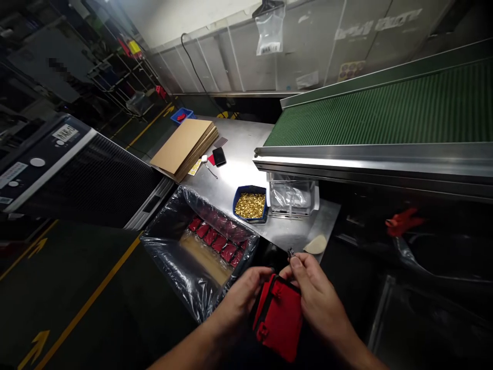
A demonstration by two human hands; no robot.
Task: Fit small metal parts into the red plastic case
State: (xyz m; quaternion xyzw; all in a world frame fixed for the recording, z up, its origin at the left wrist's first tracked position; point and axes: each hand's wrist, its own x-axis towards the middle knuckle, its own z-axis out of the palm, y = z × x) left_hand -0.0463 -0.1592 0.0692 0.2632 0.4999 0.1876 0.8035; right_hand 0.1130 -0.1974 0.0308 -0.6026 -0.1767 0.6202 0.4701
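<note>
I held a red zip pouch point(278, 316) upright between both hands: left hand point(242, 298) gripped its edge to steady it, right hand point(319, 298) fingers point(296, 263) pinched a small metal piece point(291, 252) above it, beyond a lined carton point(200, 252).

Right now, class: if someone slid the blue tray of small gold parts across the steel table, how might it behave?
The blue tray looks shallow and flat-based, so it would probably slide rather than tip. Its gold parts are heaped loose, so a jerk could spill some. It is probably heavy for its size.
</note>
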